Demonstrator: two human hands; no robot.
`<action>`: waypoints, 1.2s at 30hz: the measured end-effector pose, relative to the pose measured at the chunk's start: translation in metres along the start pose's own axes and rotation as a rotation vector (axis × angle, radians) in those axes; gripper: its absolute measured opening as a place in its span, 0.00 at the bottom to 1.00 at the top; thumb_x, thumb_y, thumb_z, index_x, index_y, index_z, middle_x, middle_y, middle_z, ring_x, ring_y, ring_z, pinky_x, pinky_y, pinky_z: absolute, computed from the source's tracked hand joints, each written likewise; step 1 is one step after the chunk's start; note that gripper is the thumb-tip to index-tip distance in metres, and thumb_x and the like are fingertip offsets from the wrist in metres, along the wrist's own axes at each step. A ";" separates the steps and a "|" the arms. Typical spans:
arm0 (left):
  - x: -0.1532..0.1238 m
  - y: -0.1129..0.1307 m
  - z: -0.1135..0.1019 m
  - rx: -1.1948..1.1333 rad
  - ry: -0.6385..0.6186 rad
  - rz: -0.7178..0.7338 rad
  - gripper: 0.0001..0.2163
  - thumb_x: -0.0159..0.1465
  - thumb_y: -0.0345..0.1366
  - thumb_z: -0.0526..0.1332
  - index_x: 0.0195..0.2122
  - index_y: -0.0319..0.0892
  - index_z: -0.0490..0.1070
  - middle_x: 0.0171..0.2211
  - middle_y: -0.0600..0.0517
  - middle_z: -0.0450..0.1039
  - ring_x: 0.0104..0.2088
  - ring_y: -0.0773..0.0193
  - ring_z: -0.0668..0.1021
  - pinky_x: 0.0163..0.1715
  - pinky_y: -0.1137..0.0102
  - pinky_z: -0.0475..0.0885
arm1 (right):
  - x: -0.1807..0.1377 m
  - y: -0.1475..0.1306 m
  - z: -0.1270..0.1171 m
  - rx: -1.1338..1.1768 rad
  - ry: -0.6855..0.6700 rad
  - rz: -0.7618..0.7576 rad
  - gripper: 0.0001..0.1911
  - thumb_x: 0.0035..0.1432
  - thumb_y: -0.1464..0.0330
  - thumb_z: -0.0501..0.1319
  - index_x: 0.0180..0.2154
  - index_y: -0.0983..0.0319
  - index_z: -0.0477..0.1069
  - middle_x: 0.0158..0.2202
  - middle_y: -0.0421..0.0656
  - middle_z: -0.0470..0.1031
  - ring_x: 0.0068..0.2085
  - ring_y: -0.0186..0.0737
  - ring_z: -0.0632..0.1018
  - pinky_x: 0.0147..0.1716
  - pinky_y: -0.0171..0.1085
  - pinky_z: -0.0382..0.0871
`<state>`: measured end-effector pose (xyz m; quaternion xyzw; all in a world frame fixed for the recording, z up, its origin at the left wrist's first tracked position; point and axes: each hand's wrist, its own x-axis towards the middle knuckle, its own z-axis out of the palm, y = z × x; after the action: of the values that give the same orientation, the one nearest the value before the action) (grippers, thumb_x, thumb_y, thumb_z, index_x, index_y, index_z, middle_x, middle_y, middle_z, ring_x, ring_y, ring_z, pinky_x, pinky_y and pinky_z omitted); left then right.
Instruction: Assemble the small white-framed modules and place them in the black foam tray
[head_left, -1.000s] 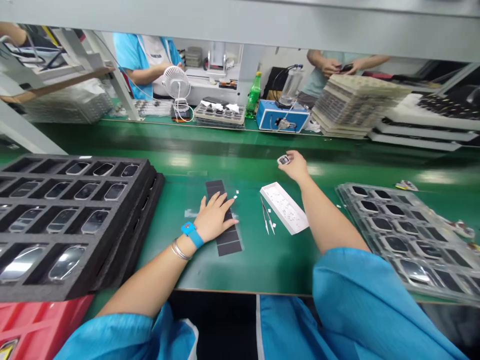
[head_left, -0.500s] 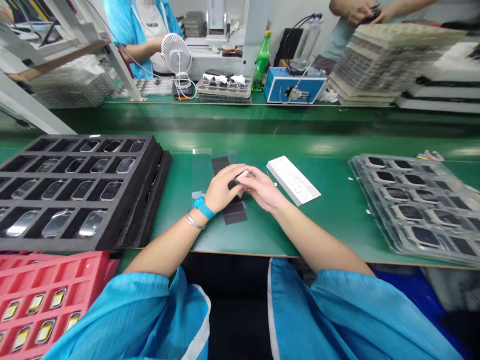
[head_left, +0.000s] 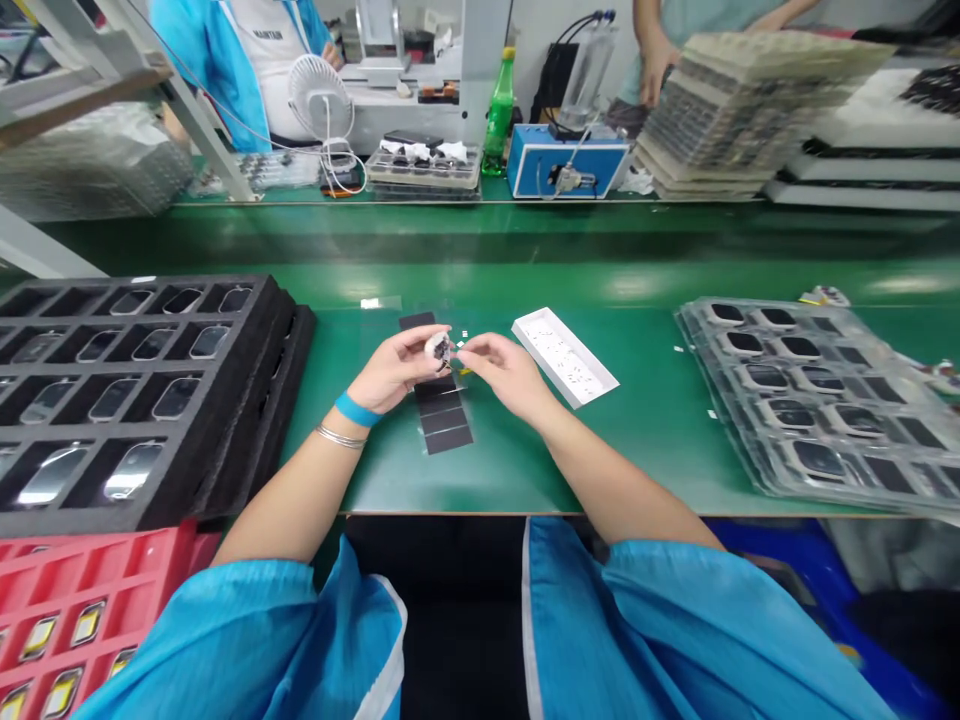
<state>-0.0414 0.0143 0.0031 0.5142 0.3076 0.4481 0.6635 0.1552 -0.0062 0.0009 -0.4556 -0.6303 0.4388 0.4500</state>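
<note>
My left hand is closed on a small whitish, rounded watch case, tilted so that dark parts inside it show. Close to its right side, my right hand has thumb and forefinger pinched together; whatever they grip is too small to make out. A bit of yellow shows just below the right fingertips. Under both hands lies a strip of black rectangular sheets on clear film. To the right of my right hand sits a shallow white box with tiny pieces in it.
At left, black foam trays hold watch screens, above a red tray with small yellow-topped parts. Clear plastic trays with watch faces lie at right. Beyond the bench are a fan, a green bottle and two people.
My hands have come apart slightly, and the watch case now shows in my left hand. The view has shifted, so the bench things sit further left.
</note>
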 end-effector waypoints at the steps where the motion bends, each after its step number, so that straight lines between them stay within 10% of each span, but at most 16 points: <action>1: 0.000 -0.001 0.001 -0.072 0.019 -0.029 0.25 0.45 0.36 0.77 0.46 0.44 0.77 0.42 0.49 0.79 0.40 0.63 0.80 0.43 0.67 0.77 | -0.002 -0.001 0.000 -0.084 0.083 -0.124 0.12 0.57 0.57 0.65 0.35 0.59 0.74 0.38 0.42 0.78 0.41 0.40 0.77 0.46 0.42 0.70; 7: -0.002 -0.004 0.005 -0.148 0.024 -0.034 0.26 0.42 0.35 0.78 0.44 0.44 0.75 0.41 0.50 0.79 0.39 0.62 0.80 0.41 0.69 0.78 | -0.014 -0.008 0.011 -0.279 0.179 -0.495 0.02 0.60 0.68 0.63 0.34 0.58 0.74 0.41 0.43 0.77 0.46 0.41 0.77 0.50 0.44 0.70; 36: 0.000 -0.015 0.015 0.065 0.115 0.238 0.26 0.37 0.32 0.79 0.37 0.42 0.72 0.35 0.53 0.77 0.36 0.66 0.79 0.40 0.72 0.76 | -0.015 -0.002 0.017 -0.407 0.274 -0.552 0.05 0.59 0.70 0.62 0.31 0.56 0.76 0.42 0.42 0.80 0.44 0.41 0.80 0.55 0.49 0.69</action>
<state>-0.0241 0.0070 -0.0069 0.5419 0.2963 0.5421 0.5698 0.1408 -0.0236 -0.0033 -0.4030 -0.7377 0.1014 0.5321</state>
